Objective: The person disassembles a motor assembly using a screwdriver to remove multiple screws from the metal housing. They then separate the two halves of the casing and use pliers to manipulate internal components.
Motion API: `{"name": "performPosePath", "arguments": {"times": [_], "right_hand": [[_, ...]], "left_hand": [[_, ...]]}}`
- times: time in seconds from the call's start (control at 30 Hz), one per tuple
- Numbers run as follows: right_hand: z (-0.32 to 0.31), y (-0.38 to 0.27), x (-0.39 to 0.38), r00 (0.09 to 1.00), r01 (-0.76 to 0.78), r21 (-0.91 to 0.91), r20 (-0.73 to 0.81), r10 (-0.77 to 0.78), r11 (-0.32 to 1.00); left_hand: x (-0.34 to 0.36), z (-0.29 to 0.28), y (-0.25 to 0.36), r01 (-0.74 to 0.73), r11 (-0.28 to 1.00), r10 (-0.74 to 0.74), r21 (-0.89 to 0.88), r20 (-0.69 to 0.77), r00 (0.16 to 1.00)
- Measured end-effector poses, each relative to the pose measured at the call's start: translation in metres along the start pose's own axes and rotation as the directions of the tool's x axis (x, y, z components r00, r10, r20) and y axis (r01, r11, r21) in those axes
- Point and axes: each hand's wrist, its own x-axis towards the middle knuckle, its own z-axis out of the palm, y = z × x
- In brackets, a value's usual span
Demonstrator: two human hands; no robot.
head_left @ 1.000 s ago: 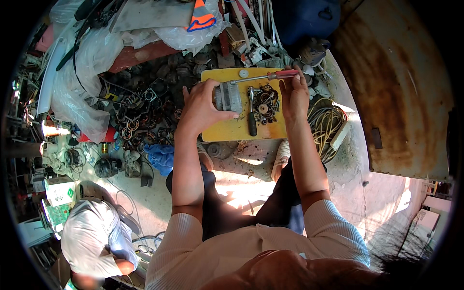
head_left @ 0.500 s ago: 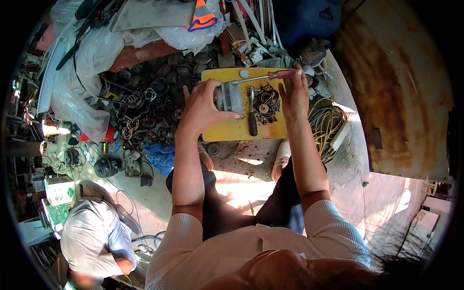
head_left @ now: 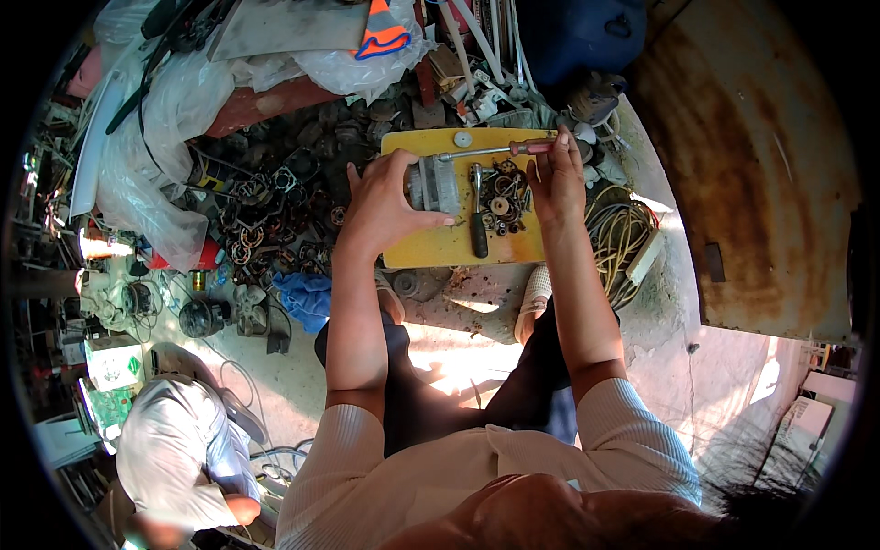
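Observation:
My left hand grips a grey, finned metal housing at the left part of a yellow board. My right hand has its fingers closed on the red handle of a screwdriver, whose long shaft runs leftward to the top of the housing. Between both hands lie a ratchet with a dark handle and a pile of small rings, gears and fasteners. A white washer sits near the board's back edge.
Metal scrap and plastic sheets crowd the left. A cable coil and rusty panel are on the right, a blue container behind. A blue cloth is by my leg; a crouching person is at lower left.
My right fingers have shifted a little on the screwdriver handle, which sits slightly further left and down. My left hand and the housing have stayed put.

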Motion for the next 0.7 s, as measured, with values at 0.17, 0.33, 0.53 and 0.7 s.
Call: {"name": "performPosePath", "arguments": {"times": [0.17, 0.33, 0.53, 0.7], "right_hand": [[-0.002, 0.006, 0.006, 0.997, 0.066, 0.079, 0.04, -0.069, 0.995], [0.003, 0.0, -0.002, 1.0, 0.009, -0.004, 0.003, -0.009, 1.0], [-0.004, 0.005, 0.006, 0.997, 0.056, 0.039, 0.05, -0.058, 0.998], [0.005, -0.004, -0.006, 1.0, -0.005, -0.009, 0.006, 0.005, 1.0]], "left_hand": [[0.0, 0.0, 0.001, 0.004, 1.0, -0.004, -0.004, 0.006, 1.0], [0.001, 0.0, -0.001, 0.015, 1.0, -0.015, 0.01, 0.013, 1.0], [0.0, 0.001, -0.002, 0.003, 1.0, -0.003, 0.004, -0.006, 1.0], [0.0, 0.002, -0.004, -0.009, 1.0, 0.009, -0.027, -0.015, 1.0]]}}
